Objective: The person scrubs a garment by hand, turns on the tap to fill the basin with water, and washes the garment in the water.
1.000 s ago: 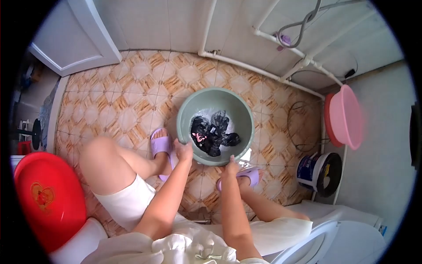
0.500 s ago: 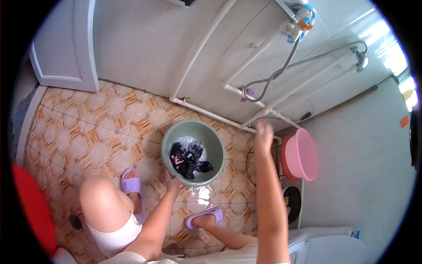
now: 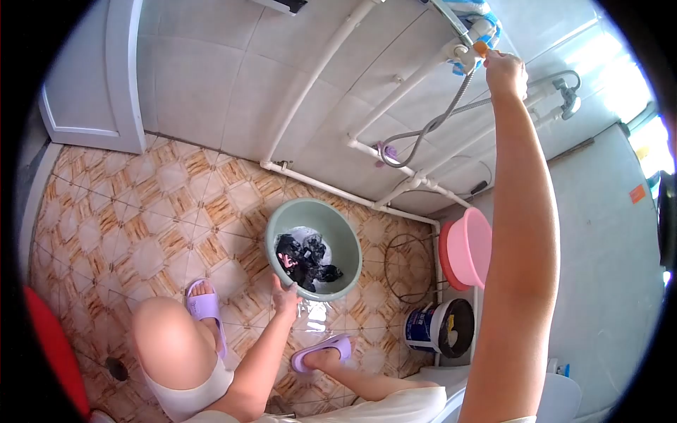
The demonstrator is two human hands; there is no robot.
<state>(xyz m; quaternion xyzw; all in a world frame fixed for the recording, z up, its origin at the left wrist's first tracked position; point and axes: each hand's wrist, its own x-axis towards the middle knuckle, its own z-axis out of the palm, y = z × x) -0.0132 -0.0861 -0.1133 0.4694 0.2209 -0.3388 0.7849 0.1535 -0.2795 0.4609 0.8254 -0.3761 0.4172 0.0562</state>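
A grey-green basin (image 3: 347, 243) on the tiled floor holds dark wet clothing (image 3: 300, 261) with a pink patch, lying in some water. My left hand (image 3: 285, 297) grips the near rim of this basin, its thumb at the edge and the other fingers partly hidden. High on the wall, the closed fingers of my right hand (image 3: 506, 74) are on the orange handle (image 3: 481, 48) of a tap (image 3: 467, 56). A flexible metal hose (image 3: 451, 106) hangs down below the tap.
White pipes (image 3: 317, 185) run along the wall and floor. To the right are a pink basin (image 3: 468, 247) against a red one (image 3: 447, 257), a bucket (image 3: 423, 330) and a toilet lid (image 3: 564, 398). A floor drain (image 3: 116, 368) lies at left, near a red object (image 3: 49, 352).
My right hand has risen from beside the pink basin to the tap handle. My left hand stays at the basin rim. The bucket now shows more fully.
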